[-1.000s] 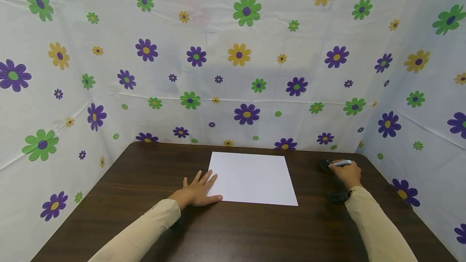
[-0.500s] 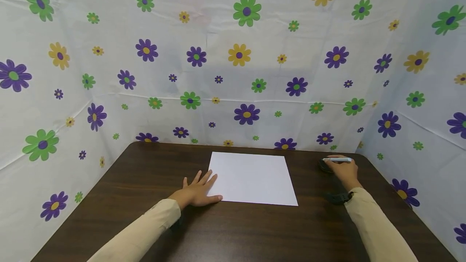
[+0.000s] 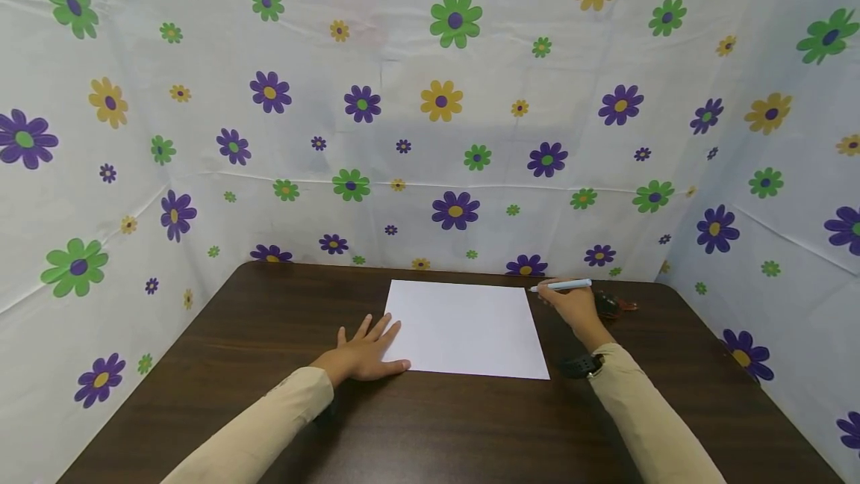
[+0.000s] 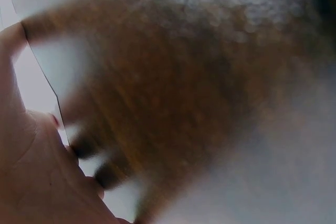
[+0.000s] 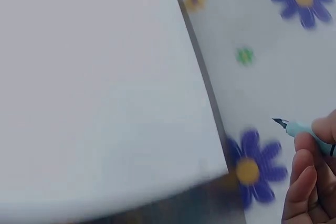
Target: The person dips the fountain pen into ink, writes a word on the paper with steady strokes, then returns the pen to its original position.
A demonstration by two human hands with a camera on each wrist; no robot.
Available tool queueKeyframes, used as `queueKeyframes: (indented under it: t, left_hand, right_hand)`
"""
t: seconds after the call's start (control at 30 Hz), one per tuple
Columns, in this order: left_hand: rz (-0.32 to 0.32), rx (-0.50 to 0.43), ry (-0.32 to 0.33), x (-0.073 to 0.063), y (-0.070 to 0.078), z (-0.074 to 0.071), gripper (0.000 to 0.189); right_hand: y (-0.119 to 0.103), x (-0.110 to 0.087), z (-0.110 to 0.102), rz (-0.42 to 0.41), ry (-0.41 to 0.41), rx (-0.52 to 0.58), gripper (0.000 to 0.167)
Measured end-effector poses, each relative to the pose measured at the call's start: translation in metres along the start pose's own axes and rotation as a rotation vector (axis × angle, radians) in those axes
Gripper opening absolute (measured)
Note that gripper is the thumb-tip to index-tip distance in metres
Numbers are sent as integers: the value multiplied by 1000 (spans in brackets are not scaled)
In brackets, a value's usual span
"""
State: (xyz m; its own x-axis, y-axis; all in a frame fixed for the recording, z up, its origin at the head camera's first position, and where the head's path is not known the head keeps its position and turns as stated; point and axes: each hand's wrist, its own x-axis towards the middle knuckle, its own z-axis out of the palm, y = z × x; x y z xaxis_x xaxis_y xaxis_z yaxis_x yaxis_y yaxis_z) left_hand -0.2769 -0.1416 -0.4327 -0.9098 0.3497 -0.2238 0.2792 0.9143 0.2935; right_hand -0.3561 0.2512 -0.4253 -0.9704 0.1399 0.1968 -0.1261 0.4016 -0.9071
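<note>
A blank white sheet of paper (image 3: 463, 331) lies at the middle of the dark table. My left hand (image 3: 363, 357) rests with spread fingers over the sheet's left edge; the left wrist view catches part of its palm (image 4: 42, 177). Just off the sheet's top right corner, my right hand (image 3: 576, 309) pinches a pale blue fountain pen (image 3: 571, 284) between thumb and fingers. In the right wrist view the pen's bare dark nib (image 5: 280, 122) points toward the sheet, apart from it.
A small dark object with a reddish part (image 3: 608, 305) lies on the table right of my right hand; its kind is unclear. The brown wooden table (image 3: 443, 432) meets a white flower-printed cloth (image 3: 430, 133) behind and at both sides.
My right hand has moved left with the pen, from over the dark object to near the paper's top right corner, uncovering that object. The left hand and the paper have stayed put.
</note>
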Motion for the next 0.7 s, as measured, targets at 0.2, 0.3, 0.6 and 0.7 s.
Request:
queueKeyframes:
  t: [0.2, 0.3, 0.6, 0.7]
  left_hand:
    - [-1, -1, -1, 0, 0, 0, 85]
    - [0, -3, 1, 1, 0, 1, 85]
    - [-3, -1, 0, 2, -2, 3, 86]
    - [-2, 4, -1, 2, -3, 3, 86]
  right_hand:
    - [-11, -6, 46, -3, -86, 20, 26]
    - [-16, -9, 65, -7, -116, 6, 22]
    - [-28, -17, 107, -34, -202, -63, 13]
    - [-28, -17, 117, -55, -205, -88, 11]
